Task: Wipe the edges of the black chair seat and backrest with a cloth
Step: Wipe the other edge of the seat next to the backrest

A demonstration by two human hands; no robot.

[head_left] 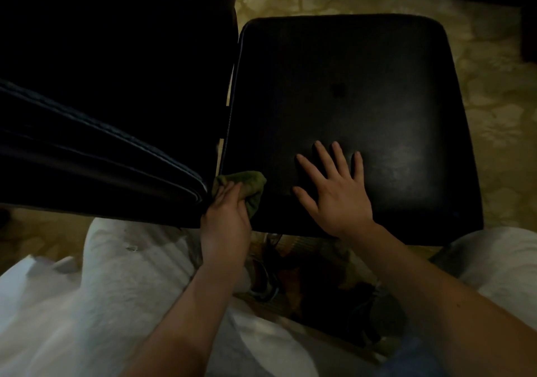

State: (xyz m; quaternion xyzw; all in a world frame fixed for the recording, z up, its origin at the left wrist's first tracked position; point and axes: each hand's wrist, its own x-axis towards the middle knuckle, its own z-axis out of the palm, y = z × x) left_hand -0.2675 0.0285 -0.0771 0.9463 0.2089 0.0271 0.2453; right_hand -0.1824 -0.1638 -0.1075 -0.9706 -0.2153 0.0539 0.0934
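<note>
Wiping the black chair seat [363, 100] corner with a green cloth [250, 182]
The left hand [225, 217] gripped the wadded cloth (limp, light, probably easiest kept bunched) at the seat edge just beside the backrest [101, 144]; the right hand [334, 190] lay flat, fingers spread, on the slick-looking seat.

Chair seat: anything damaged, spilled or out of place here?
Nothing clearly wrong: no tear or spill. The seat has one small dark round spot near its middle, dimple or mark, too dim to tell.
</note>
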